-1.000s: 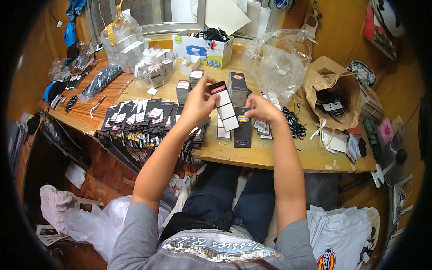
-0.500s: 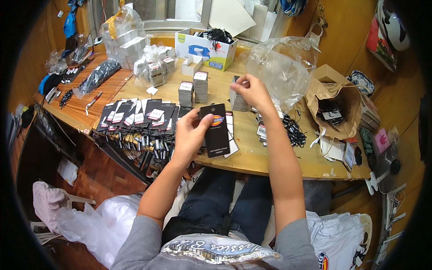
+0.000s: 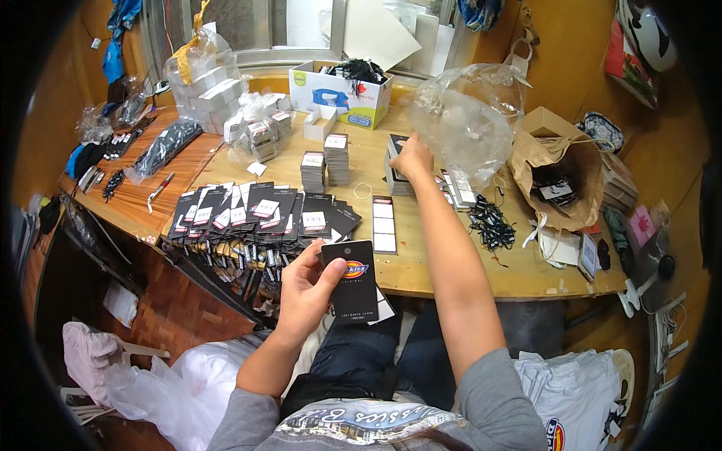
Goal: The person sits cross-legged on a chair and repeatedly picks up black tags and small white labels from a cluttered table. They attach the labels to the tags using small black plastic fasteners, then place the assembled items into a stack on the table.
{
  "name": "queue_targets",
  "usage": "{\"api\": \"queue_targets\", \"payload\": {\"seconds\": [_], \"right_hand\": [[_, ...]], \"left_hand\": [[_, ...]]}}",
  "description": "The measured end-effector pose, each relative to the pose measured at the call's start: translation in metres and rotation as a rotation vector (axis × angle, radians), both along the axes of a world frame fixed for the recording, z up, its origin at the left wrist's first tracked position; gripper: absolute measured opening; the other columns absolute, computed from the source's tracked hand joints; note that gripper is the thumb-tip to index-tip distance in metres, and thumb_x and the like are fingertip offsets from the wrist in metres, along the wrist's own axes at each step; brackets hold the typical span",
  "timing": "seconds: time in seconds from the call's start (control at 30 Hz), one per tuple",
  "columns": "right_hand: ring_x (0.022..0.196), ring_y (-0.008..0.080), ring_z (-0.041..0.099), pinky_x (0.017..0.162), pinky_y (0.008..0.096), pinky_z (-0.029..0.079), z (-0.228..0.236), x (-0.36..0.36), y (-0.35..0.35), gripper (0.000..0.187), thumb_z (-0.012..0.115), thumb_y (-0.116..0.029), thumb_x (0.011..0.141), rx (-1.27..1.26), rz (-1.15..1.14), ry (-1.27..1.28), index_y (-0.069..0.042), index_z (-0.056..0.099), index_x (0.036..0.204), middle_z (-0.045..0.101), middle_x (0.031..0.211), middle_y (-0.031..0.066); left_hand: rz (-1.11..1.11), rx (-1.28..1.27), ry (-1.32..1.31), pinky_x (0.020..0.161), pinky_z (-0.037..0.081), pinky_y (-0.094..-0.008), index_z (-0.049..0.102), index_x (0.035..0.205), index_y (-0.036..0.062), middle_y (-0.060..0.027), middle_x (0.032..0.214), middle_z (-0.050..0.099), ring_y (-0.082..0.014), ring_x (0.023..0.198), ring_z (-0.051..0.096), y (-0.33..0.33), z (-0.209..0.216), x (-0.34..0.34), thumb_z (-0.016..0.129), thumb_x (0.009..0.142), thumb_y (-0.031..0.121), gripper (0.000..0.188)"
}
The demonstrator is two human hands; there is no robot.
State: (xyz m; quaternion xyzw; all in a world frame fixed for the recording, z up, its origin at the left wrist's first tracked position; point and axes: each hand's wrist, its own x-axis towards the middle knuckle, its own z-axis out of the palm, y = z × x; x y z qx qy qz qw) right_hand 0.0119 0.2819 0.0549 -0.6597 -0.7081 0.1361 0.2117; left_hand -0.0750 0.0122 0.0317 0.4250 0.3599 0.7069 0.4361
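My left hand (image 3: 304,293) pinches a black hang tag (image 3: 353,289) by its left side, over the table's front edge. A white label strip (image 3: 385,310) shows partly behind that tag. Farther off, my right hand (image 3: 414,156) is closed at the top of a stack of dark tags (image 3: 398,185), its fingertips partly hidden. On the table between my hands lies a white label strip with red marks (image 3: 383,225). Many black tags with white stickers (image 3: 263,209) lie overlapped at the left, cords hanging over the edge.
Two short tag stacks (image 3: 337,161) stand mid-table. Behind them are a printed carton (image 3: 342,98) and bagged white boxes (image 3: 213,90). At right lie black cords (image 3: 492,225), a clear plastic bag (image 3: 470,120) and an open brown paper bag (image 3: 553,154).
My left hand has come nearer with the black tag, uncovering the label strip on the table. My right hand has lowered onto the tag stack.
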Motion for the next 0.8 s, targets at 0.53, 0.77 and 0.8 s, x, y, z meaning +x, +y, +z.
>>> {"api": "queue_targets", "payload": {"seconds": [0.53,0.77,0.8], "right_hand": [[0.083,0.0301,0.056,0.071,0.033,0.044,-0.027,0.076,-0.153,0.075,0.063,-0.017,0.053,-0.002,0.125,0.32,-0.006,0.034,0.121,0.056,0.091,0.022],[0.092,0.0375,0.047,0.079,0.0428,0.039,-0.049,0.06,-0.146,0.074,0.065,-0.021,0.063,0.109,-0.059,0.075,-0.005,0.025,0.123,0.047,0.098,0.0254],[0.093,0.038,0.046,0.079,0.0424,0.039,-0.05,0.06,-0.148,0.077,0.067,-0.023,0.061,0.116,-0.042,0.071,-0.005,0.025,0.123,0.048,0.097,0.0252]], "left_hand": [[-0.186,-0.105,-0.236,0.06,0.052,-0.0309,0.041,0.098,-0.0018,-0.0142,0.084,0.055,-0.0229,0.07,0.06,-0.021,-0.014,0.023,0.044,0.083,0.01,0.019],[-0.205,-0.123,-0.284,0.058,0.052,-0.0329,0.039,0.099,-0.0003,-0.0137,0.082,0.055,-0.0254,0.069,0.06,-0.021,-0.016,0.031,0.041,0.085,0.011,0.018],[-0.194,-0.131,-0.289,0.059,0.052,-0.0328,0.039,0.099,-0.0002,-0.0138,0.083,0.055,-0.0255,0.069,0.06,-0.02,-0.016,0.031,0.041,0.085,0.011,0.018]]}}
